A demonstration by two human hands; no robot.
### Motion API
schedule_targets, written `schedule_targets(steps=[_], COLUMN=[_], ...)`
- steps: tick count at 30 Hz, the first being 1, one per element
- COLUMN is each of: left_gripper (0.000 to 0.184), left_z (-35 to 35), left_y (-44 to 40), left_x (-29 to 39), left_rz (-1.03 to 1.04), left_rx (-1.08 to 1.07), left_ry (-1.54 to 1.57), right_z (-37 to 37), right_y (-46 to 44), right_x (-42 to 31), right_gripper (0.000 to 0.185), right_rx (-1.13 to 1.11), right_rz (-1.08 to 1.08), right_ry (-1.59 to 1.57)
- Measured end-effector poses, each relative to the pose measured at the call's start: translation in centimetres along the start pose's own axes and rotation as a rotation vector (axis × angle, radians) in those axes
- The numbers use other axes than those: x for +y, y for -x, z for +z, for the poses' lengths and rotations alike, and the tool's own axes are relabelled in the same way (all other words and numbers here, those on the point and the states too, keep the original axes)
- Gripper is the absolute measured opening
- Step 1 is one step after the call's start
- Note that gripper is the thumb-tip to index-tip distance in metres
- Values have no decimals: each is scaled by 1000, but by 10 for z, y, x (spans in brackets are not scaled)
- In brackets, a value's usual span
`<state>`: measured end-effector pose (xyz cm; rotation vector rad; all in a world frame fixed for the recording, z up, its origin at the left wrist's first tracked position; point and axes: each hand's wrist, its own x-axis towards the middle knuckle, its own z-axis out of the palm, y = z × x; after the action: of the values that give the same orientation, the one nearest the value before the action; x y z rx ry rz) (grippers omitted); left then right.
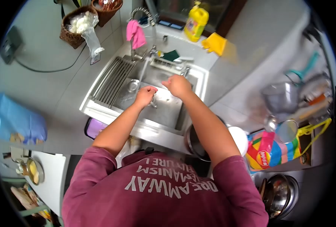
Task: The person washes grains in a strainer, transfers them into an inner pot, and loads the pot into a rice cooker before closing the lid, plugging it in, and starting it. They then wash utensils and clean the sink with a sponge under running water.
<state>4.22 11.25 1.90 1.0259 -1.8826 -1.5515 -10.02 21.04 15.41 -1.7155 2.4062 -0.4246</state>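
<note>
Both of my hands are over a stainless steel sink (164, 123). My left hand (146, 96) has its fingers curled together, beside a thin stream of water (142, 72) falling from the tap. A small shiny metal piece (153, 103) shows just below its fingertips; I cannot tell whether the hand holds it. To the right and slightly farther back, my right hand (178, 86) is closed in a fist, knuckles up. Whatever is inside its fingers is hidden. The two hands are apart.
A slatted drying rack (113, 81) covers the sink's left side. Behind stand a spring-neck faucet (141, 11) with a pink cloth (135, 34), and a yellow detergent bottle (196, 23). Yellow gloves (215, 43) lie at the back right. A dark pot (196, 142) stands by my right forearm.
</note>
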Motion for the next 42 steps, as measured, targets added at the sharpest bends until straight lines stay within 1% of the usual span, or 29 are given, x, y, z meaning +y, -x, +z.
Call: schedule_targets(steps=[1, 2, 3, 4, 7, 8, 11, 14, 17, 20, 23, 24, 28, 30, 31, 34, 37, 38, 40, 41, 42], left_gripper=[19, 19, 19, 19, 21, 27, 29, 32, 33, 33, 32, 31, 31, 30, 30, 29, 30, 35, 39, 41, 48], left_z=[-17, -32, -46, -56, -82, -90, -96, -93, -87, -86, -90, -92, -93, -93, -91, -85, -81, -77, -68, -65, -59], left_y=[-12, -21, -30, -37, -55, -59, -73, -88, -101, -99, -89, -85, -66, -63, -62, -59, -54, -49, -41, -44, -43], left_x=[-29, -54, -78, -102, -154, -161, -177, -172, -169, -157, -153, -148, -150, -156, -155, -136, -128, -125, -125, -117, -110], left_rz=[-54, -119, -188, -252, -279, -339, -382, -453, -510, -493, -511, -565, -569, -584, -588, -677, -752, -768, -828, -845, -863], left_rx=[9, 19, 23, 27, 23, -9, -80, -159, -146, -109, -100, -107, -79, -113, -132, -124, -148, -162, -264, -317, -344], left_ry=[-17, -2, 12, 25, -9, -42, -91, -67, -25, 12, 3, 45, 42, 5, -9, 141, 169, 136, 162, 170, 206], right_z=[35, 61, 87, 112, 173, 192, 245, 294, 325, 366, 406, 412, 423, 408, 395, 316, 260, 248, 227, 219, 213], right_y=[-21, -36, -46, -53, -73, -73, -70, -68, -85, -112, -140, -147, -155, -152, -148, -142, -123, -118, -107, -104, -99], right_x=[9, 17, 23, 31, 48, 52, 64, 69, 66, 74, 81, 81, 84, 79, 76, 51, 36, 35, 32, 31, 30], right_gripper=[39, 41, 41, 39, 33, 31, 27, 22, 22, 25, 28, 29, 30, 30, 31, 31, 32, 31, 30, 26, 24], right_rx=[-31, -128, -157, -218, -303, -324, -348, -310, -387, -370, -323, -375, -398, -460, -489, -553, -643, -656, -691, -645, -600], right_rz=[24, 86, 58, 92, 179, 206, 311, 318, 343, 307, 306, 294, 179, 293, 352, 346, 240, 202, 130, 49, -29], right_ry=[5, -18, 34, -2, -45, -51, -235, -258, -88, -43, 86, 160, 151, 13, -51, -119, -49, -42, -32, -2, 29])
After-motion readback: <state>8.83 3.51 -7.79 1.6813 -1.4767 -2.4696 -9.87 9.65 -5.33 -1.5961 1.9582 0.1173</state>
